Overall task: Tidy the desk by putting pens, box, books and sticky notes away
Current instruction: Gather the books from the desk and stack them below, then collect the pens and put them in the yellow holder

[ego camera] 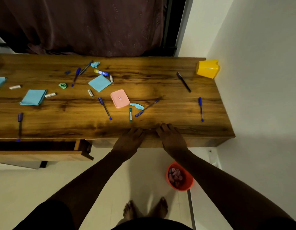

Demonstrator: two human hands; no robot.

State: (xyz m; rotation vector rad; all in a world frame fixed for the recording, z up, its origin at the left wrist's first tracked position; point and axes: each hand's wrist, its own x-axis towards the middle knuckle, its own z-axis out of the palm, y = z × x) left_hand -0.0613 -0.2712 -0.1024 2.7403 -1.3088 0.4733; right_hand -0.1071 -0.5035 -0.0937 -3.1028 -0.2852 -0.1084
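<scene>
Pens (105, 108), seven, sticky notes (99, 83), three, pink box (119, 98), one, left hand (129, 141), right hand (172, 140), fingers (165, 127) flat, holding nothing

Box (119, 98) at desk (168, 83) centre; cup (207, 68) far right corner; drawer (39, 153) below left; bucket (180, 176) on floor.

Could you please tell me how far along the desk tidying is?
Barely begun. Done: only the drawer stands open. In hand: nothing; the left hand and right hand rest empty on the desk edge. Left: the pens, pink box and blue sticky notes lie scattered on top.
</scene>
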